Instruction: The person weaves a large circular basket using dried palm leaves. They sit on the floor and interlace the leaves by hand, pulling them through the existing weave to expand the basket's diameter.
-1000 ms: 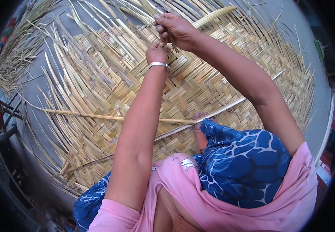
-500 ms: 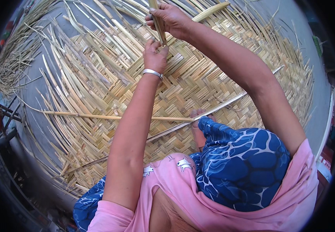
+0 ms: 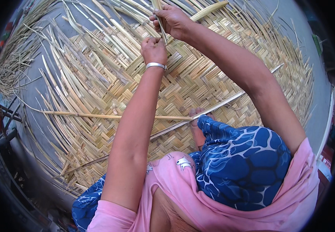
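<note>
Right hand (image 3: 175, 21) is now pinching the bamboo strip (image 3: 159, 17) farther up the woven mat (image 3: 198, 81), while left hand (image 3: 154, 49), fingers curled, is pressing the weave; weaving is advancing

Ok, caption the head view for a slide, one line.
Right hand pinches a bamboo strip while the left hand presses the woven mat.
</note>
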`<action>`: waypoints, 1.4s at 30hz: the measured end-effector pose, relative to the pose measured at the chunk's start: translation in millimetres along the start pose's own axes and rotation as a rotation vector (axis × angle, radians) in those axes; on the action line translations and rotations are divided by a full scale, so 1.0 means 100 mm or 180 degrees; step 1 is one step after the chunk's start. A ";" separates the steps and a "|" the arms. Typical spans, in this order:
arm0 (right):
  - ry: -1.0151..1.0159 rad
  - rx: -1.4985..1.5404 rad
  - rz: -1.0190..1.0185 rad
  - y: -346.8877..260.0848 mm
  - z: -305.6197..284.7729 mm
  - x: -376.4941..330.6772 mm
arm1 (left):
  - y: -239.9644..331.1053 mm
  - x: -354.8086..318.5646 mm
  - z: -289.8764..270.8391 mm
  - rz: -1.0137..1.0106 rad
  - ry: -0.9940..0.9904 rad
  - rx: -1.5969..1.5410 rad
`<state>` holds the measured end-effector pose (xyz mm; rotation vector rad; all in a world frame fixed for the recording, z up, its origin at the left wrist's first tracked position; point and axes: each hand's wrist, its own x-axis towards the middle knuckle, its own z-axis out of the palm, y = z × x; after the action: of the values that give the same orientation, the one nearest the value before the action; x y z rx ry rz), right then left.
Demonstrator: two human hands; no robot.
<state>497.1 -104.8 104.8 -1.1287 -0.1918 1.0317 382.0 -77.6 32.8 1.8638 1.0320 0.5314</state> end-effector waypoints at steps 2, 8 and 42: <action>-0.0011 0.0210 0.0175 -0.01 -0.02 -0.13 | 0.04 0.03 -0.01 -0.0143 -0.0050 0.0064; -0.0579 0.0061 0.0367 -0.01 -0.11 -0.44 | -0.09 0.19 -0.10 -0.0430 -0.0223 -0.0915; -0.0676 -0.0300 0.1222 0.23 -0.36 -0.90 | 0.18 -0.89 -0.87 -0.2028 -0.2390 -0.3711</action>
<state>455.9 -195.5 101.6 -1.1659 -0.1982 1.4993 279.2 -111.4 96.4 0.5284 0.5153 -0.0239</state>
